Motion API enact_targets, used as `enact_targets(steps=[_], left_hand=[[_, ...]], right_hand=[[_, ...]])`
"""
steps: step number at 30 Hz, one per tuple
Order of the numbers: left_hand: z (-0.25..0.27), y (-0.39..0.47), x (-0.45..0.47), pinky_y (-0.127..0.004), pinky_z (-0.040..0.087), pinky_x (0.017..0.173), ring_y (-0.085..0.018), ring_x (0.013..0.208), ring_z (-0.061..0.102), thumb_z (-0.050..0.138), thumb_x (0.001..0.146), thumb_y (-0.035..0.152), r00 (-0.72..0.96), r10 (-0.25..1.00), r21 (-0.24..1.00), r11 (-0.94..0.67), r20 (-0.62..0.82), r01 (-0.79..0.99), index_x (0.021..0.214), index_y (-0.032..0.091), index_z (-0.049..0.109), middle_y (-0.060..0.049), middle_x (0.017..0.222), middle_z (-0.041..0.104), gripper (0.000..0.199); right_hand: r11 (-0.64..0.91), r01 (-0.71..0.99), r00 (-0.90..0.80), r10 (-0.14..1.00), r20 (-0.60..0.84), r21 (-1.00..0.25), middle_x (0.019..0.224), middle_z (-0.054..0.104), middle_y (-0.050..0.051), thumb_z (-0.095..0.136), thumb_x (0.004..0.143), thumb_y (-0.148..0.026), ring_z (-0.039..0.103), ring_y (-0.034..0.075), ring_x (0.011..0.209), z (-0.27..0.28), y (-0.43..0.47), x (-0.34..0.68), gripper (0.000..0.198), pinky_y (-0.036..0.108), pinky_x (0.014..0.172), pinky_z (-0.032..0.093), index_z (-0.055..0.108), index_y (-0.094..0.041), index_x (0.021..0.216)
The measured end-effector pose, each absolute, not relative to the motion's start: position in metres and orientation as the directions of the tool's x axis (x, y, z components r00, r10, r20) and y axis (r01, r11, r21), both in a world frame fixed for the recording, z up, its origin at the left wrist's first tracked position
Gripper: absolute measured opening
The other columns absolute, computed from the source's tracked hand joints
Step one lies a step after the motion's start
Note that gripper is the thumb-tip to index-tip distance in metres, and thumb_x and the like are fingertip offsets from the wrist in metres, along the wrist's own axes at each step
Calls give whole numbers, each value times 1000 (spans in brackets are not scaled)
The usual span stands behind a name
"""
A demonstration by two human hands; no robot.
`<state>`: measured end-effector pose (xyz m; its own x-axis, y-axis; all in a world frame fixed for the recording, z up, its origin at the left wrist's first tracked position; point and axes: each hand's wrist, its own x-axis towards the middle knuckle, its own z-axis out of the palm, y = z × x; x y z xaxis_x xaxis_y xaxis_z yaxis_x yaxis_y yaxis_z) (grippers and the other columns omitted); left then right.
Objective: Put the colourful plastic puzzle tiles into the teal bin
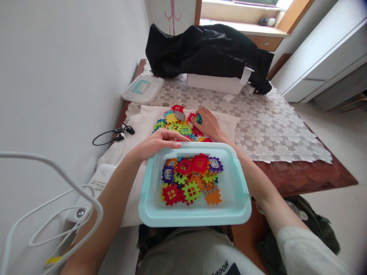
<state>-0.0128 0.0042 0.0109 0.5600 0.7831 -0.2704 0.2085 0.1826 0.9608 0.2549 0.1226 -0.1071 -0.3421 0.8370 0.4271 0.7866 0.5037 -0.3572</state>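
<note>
Spread over the table (306, 175): lace (286, 141) (flower-patterned) and, toward the left, a white cloth (143, 120) bearing a heap of tiles (172, 117); at its edge, earphones (130, 130); farther back, a clear case (150, 89), a white box (212, 83), a charger (228, 98)

Decent soft light, nearly blown out toward the top right, faint sheen on the black cloth (206, 49). Kinda hazy overall, edges stretched wide-angle style.
</note>
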Motion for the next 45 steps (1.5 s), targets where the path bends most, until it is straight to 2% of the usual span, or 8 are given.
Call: enact_targets(steps=[6, 10, 14, 18, 26, 31, 38, 45], left_hand=[[13, 3, -11, -19, 36, 56, -10, 68, 57, 90, 81, 34, 561, 779, 960, 212, -280, 184, 115, 16, 89, -4, 88, 79, 39], [14, 3, -11, -19, 38, 56, -11, 67, 59, 91, 80, 36, 552, 779, 954, 230, -298, 191, 116, 16, 88, -4, 88, 79, 41], [14, 3, -10, -19, 37, 53, -9, 61, 56, 89, 81, 34, 547, 779, 952, 236, -306, 197, 117, 15, 88, -3, 80, 77, 40], [10, 6, -11, -18, 38, 53, -10, 60, 56, 91, 76, 32, 571, 781, 967, 210, -254, 142, 99, 14, 88, -1, 73, 73, 29], [4, 6, -12, -22, 49, 68, -14, 73, 63, 87, 70, 24, 568, 798, 978, 186, -204, 90, 83, 14, 84, -4, 82, 77, 17], [9, 2, -11, -22, 44, 62, -15, 71, 63, 90, 81, 33, 533, 787, 950, 268, -311, 159, 108, 14, 88, -6, 87, 79, 34], [12, 3, -11, -20, 39, 58, -11, 65, 58, 89, 82, 35, 553, 780, 956, 242, -293, 165, 112, 15, 89, -4, 82, 76, 36], [10, 3, -12, -19, 35, 53, -10, 62, 54, 89, 83, 36, 560, 780, 961, 222, -278, 167, 114, 16, 89, -3, 77, 73, 37]], right_hand=[[493, 664, -178, 835, 521, -563, 107, 75, 8, 62, 97, -43, 67, 25, 91, -107, 130, 258, 22, 41, 89, 52, 72, -24, 101], [517, 323, -120, 853, 508, -793, 75, 64, 0, 67, 95, -54, 55, 17, 70, -71, 133, 261, 35, 33, 71, 45, 69, -22, 81], [570, 16, -473, 728, 496, -822, 73, 61, -3, 72, 98, -56, 51, 12, 66, 5, 96, 255, 38, 29, 65, 42, 72, -20, 85], [637, -101, -816, 386, 430, -764, 93, 73, 2, 80, 96, -47, 64, 14, 84, 62, 35, 240, 29, 29, 82, 51, 76, -18, 96], [616, -68, -905, 293, 309, -785, 120, 79, 3, 81, 95, -55, 72, 20, 108, 60, 18, 230, 39, 33, 98, 57, 78, -27, 121], [613, 95, -727, 581, 366, -784, 130, 77, 8, 52, 110, -65, 72, 22, 119, 18, 71, 234, 52, 39, 106, 58, 73, -24, 133], [682, 482, -678, 688, 258, -550, 183, 34, 6, 71, 99, -63, 27, 35, 170, -79, 107, 232, 81, 64, 138, 24, 43, -37, 170], [676, 529, -585, 729, 357, -514, 159, 61, 11, 70, 99, -55, 55, 33, 148, -85, 108, 227, 56, 58, 128, 43, 62, -31, 150]])
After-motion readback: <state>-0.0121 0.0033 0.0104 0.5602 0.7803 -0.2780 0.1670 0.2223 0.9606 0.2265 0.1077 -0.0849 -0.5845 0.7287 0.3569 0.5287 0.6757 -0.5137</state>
